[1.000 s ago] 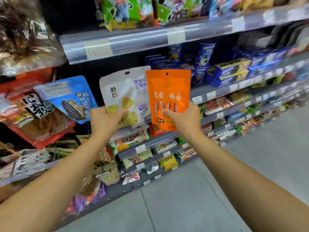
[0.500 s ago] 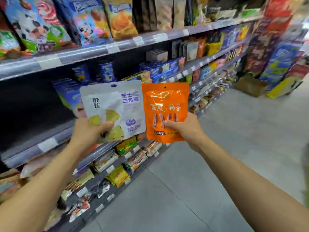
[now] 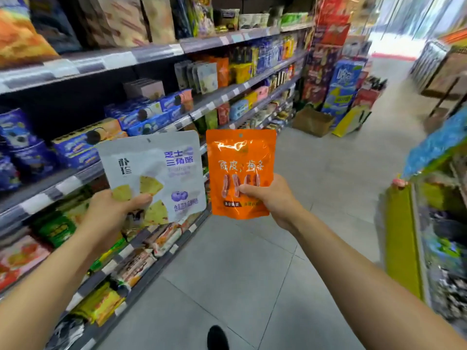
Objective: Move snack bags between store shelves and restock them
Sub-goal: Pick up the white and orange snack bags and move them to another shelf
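Right now your left hand (image 3: 108, 213) has its grip closed on the lower left corner of the white bag (image 3: 154, 173), which stands upright, top tilted slightly left. Your right hand (image 3: 273, 198) pinches the orange bag (image 3: 240, 170) at its lower right edge; it rises upright above the grip, just beside the white one, over the aisle floor (image 3: 316, 173).

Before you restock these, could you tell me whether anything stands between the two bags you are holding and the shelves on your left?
Nothing visible does. The left hand holds the white bag and the right hand the orange bag in open air beside the shelves. Which shelf they go to cannot be told.
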### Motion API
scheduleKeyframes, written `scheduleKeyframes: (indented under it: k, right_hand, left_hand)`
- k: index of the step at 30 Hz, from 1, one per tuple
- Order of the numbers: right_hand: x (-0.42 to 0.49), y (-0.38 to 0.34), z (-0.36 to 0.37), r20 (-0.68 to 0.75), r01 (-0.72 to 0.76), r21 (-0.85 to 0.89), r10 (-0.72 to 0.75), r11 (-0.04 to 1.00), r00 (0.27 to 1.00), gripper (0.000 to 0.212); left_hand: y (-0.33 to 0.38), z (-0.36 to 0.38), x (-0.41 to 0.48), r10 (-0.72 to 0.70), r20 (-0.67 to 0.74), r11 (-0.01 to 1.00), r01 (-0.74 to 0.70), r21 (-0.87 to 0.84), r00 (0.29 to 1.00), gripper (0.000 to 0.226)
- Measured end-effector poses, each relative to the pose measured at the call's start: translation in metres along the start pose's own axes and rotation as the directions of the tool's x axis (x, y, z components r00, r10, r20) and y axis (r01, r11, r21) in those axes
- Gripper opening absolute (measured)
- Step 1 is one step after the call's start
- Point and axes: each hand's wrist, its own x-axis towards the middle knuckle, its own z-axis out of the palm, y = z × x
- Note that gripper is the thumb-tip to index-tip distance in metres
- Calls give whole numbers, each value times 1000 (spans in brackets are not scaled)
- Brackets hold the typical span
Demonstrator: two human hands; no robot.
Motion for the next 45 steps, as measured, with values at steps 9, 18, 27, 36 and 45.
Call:
scheduleKeyframes:
  k: [9, 18, 27, 36, 45]
  right_hand:
    - [157, -2, -86, 24, 7, -25, -6, 1000, 1000, 51]
    - [307, -25, -185, 87, 36, -27, -34, 999, 996, 58]
    - [482, -12, -290, 207, 61, -7, -58, 998, 977, 46]
    - [639, -30, -377, 409, 32, -77, 3, 997, 912, 47]
    - [773, -23, -374, 511, 31, -109, 30, 994, 859, 43]
  left_hand:
    - [15, 115, 141, 53, -14, 998, -54, -41, 998, 23]
    - [50, 227, 273, 17, -52, 998, -20, -57, 999, 12]
    - [46, 354, 382, -6, -206, 993, -18, -116, 979, 8]
    - [51, 467, 439, -38, -370, 986, -26, -164, 928, 27]
    - [47, 503, 534, 21, -546, 996, -67, -65, 837, 16]
